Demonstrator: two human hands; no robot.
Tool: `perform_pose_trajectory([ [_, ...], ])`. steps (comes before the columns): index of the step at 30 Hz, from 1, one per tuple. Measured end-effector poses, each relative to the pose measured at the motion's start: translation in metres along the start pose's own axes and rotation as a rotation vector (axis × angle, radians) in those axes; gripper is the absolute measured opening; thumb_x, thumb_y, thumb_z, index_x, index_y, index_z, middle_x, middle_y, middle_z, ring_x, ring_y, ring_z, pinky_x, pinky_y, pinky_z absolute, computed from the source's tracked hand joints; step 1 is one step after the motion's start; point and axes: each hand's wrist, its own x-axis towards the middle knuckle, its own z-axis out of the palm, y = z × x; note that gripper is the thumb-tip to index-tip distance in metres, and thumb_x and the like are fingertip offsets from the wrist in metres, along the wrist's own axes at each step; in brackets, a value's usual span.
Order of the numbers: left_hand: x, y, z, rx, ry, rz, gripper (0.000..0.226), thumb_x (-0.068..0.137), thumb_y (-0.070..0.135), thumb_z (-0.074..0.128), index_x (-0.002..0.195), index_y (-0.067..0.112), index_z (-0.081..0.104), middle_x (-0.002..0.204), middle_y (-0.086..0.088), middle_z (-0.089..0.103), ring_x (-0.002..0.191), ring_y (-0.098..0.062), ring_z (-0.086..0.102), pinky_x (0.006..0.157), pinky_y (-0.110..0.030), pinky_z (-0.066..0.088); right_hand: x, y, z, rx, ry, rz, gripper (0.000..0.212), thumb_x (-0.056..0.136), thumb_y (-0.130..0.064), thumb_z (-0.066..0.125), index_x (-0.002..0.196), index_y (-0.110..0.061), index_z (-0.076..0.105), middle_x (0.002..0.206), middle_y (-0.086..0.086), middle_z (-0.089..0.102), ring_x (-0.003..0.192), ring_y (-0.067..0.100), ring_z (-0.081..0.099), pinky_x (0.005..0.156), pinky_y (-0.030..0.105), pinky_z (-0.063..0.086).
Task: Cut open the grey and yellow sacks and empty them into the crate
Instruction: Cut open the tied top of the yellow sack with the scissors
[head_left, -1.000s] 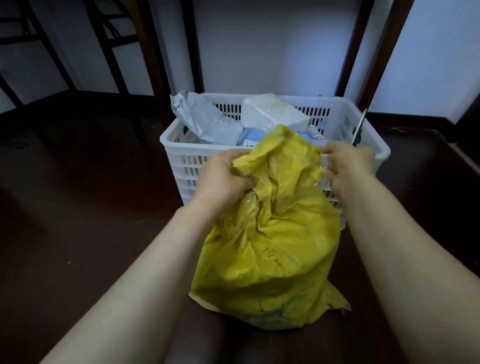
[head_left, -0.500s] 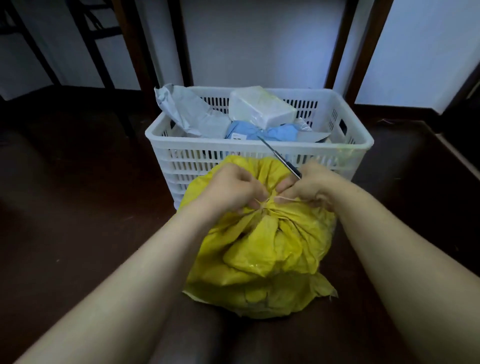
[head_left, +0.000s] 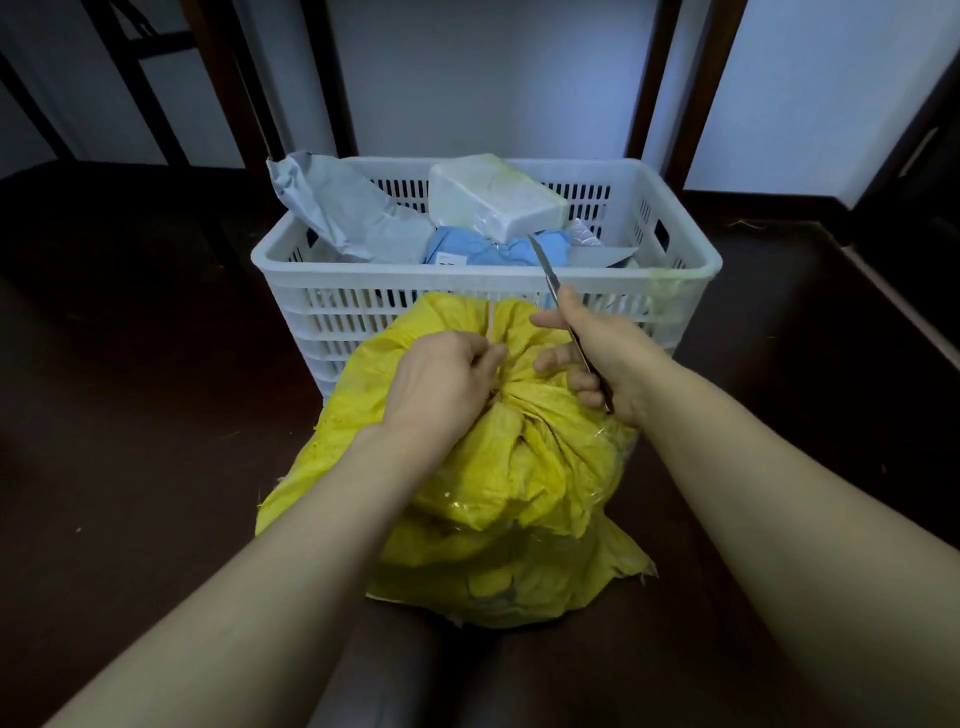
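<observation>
A yellow sack (head_left: 498, 499) stands on the dark floor right in front of the white slotted crate (head_left: 363, 306), its neck bunched and tied with a pale string. My left hand (head_left: 441, 384) pinches that string at the knot. My right hand (head_left: 592, 348) grips a slim knife (head_left: 550, 280) whose blade points up and away toward the crate. Inside the crate lie a crumpled grey sack (head_left: 353, 208), a white wrapped parcel (head_left: 493, 197) and a blue parcel (head_left: 483, 249).
Dark wooden furniture legs (head_left: 228, 88) rise behind the crate against a pale wall. A dark skirting (head_left: 893, 291) runs along the right. Dark floor (head_left: 130, 415) lies left and right of the sack.
The sack has come down from crate height onto the floor. My hands moved from its upper folds to the tied neck, and my right hand has drawn back from the knot with the knife raised.
</observation>
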Motion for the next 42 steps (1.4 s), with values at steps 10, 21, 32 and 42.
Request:
perform_pose_trajectory([
  [10,0.01,-0.014,-0.043,-0.152,-0.022,-0.358,0.035,0.095,0.023,0.052,0.07,0.004,0.068,0.074,-0.014,0.071,0.069,-0.026,0.068,0.069,-0.036,0.058,-0.029,0.008,0.047,-0.169,-0.133,-0.158,0.019,0.101,-0.016,0.038,0.092,-0.011,0.055,0.057,0.003,0.061,0.046,0.01,0.051,0.034,0.018,0.032],
  [21,-0.008,-0.022,-0.032,-0.887,-0.161,-0.73,0.037,0.102,0.014,0.038,0.074,0.0,0.056,0.048,-0.008,0.062,0.055,-0.018,0.061,0.049,-0.022,0.054,-0.035,0.017,0.039,-0.301,-0.18,-0.031,0.028,0.098,-0.017,0.045,0.077,-0.008,0.059,0.054,0.002,0.046,0.043,0.013,0.036,0.039,0.025,0.028],
  [32,-0.004,-0.018,-0.02,-0.95,-0.105,-0.705,0.039,0.102,0.018,0.039,0.072,0.001,0.057,0.065,-0.013,0.062,0.048,-0.013,0.061,0.043,-0.018,0.053,-0.047,-0.003,0.015,-0.568,-0.258,0.059,0.028,0.099,-0.019,0.047,0.085,-0.001,0.062,0.048,0.003,0.042,0.029,0.009,0.03,0.032,0.014,0.022],
  [42,-0.001,-0.017,-0.017,-0.969,-0.108,-0.686,0.038,0.103,0.017,0.039,0.075,0.0,0.057,0.058,-0.011,0.064,0.045,-0.013,0.062,0.044,-0.02,0.054,-0.047,-0.006,0.014,-0.618,-0.24,0.089,0.028,0.1,-0.019,0.046,0.082,-0.003,0.061,0.05,0.004,0.042,0.028,0.008,0.03,0.032,0.012,0.022],
])
